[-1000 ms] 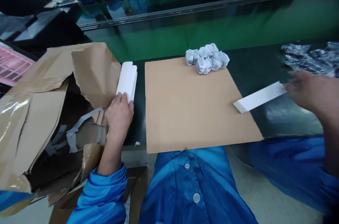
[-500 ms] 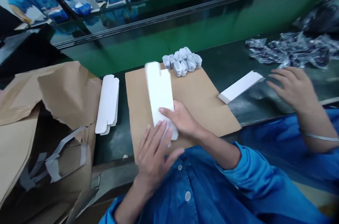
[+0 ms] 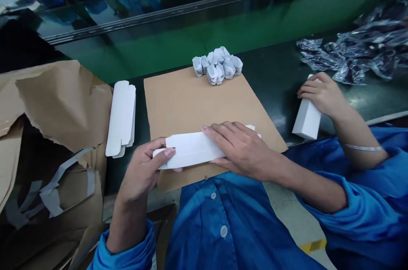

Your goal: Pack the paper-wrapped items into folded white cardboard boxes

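A flat white folding carton lies sideways between my two hands, above the front of a brown cardboard sheet. My left hand pinches its left end, thumb on top near the end flap. Over the right part my right hand is wrapped, fingers across the upper face, hiding much of that end. At the sheet's back edge sits a cluster of small white paper-wrapped pieces. Left of the sheet lies a stack of flat white cartons.
A large torn brown carton stands at the left. On the right, a co-worker's hand grips a formed white box on the dark bench. Clear plastic-wrapped items lie behind it. A green barrier runs along the back.
The carton has turned from upright to sideways. My left hand has gone from lying open near it to gripping its left end. The co-worker's hand has taken hold of the white box.
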A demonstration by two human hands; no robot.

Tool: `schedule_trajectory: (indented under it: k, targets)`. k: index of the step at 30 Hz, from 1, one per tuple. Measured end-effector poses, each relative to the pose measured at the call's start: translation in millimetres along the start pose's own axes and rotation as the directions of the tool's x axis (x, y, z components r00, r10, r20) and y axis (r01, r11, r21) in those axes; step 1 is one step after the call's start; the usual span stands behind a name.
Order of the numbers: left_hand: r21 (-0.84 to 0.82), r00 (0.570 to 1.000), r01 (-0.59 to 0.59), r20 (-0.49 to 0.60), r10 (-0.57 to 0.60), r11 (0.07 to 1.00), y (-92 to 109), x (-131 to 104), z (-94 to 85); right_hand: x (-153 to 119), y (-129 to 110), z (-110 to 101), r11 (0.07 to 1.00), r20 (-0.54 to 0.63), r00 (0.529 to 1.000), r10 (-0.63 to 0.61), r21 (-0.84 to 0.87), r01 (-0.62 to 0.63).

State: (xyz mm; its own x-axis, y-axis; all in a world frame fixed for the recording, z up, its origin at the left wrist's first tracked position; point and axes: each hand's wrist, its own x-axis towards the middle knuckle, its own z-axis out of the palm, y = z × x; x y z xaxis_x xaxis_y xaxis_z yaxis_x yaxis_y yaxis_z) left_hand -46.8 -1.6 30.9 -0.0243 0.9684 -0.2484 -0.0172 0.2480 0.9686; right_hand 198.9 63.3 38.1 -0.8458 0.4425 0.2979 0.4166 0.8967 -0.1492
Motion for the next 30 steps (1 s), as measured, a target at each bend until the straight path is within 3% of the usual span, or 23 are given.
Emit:
schedule_trajectory:
  k: [3,6,9,13,16,18,19,22,23,25,28,30]
  targets:
    - [0.127,0.992,0.018,0.123,-0.033,0.992,7,-5,-11.5,-2,10,-2,0.994,-0.012,0.996,-0.09,0.066,0.091]
    - [0.307,0.995,-0.1,0.049,0.089,0.946,7,-5,-13.6,-1,16,-4,0.991,-0.013,0.992,-0.127,0.045,0.127]
    - [0.43,0.974,-0.183,-0.045,0.224,0.884,3,-1,-4.4,-1,12,-3,0.99,-0.003,0.991,-0.13,-0.057,0.13]
    - [0.454,0.957,-0.151,-0.156,0.245,0.878,-1,5,2.5,-2,1,-2,0.967,0.022,0.994,-0.108,-0.231,0.11]
    - [0.466,0.963,-0.135,-0.147,0.227,0.874,0,5,-6.5,-5,3,-4,0.959,0.007,0.989,-0.149,-0.244,0.146]
    - [0.385,0.956,-0.162,-0.168,0.241,0.909,0,1,-11.5,-7,10,-6,0.973,-0.042,0.996,-0.079,-0.221,0.068]
    - [0.323,0.93,-0.214,-0.222,0.294,0.922,0,-2,-10.7,-7,14,-5,0.977,-0.085,0.996,0.003,-0.212,-0.021]
    - [0.214,0.77,-0.466,-0.38,0.513,0.859,-6,-10,12.0,-3,16,4,0.929,-0.25,0.923,0.291,-0.159,-0.336]
    - [0.213,0.755,-0.51,-0.354,0.553,0.833,-9,-11,25.3,-1,11,10,0.911,-0.284,0.895,0.344,-0.128,-0.391]
    - [0.218,0.8,-0.512,-0.232,0.553,0.831,-16,-9,53.1,3,-5,22,0.922,-0.274,0.891,0.361,-0.041,-0.386]
    - [0.339,0.785,-0.409,-0.342,0.516,0.847,-21,1,76.7,5,-28,27,0.959,-0.158,0.959,0.234,0.198,-0.201]
    - [0.446,0.759,-0.337,-0.392,0.52,0.829,-20,7,75.2,6,-30,17,0.893,-0.092,0.97,0.226,0.418,-0.168]
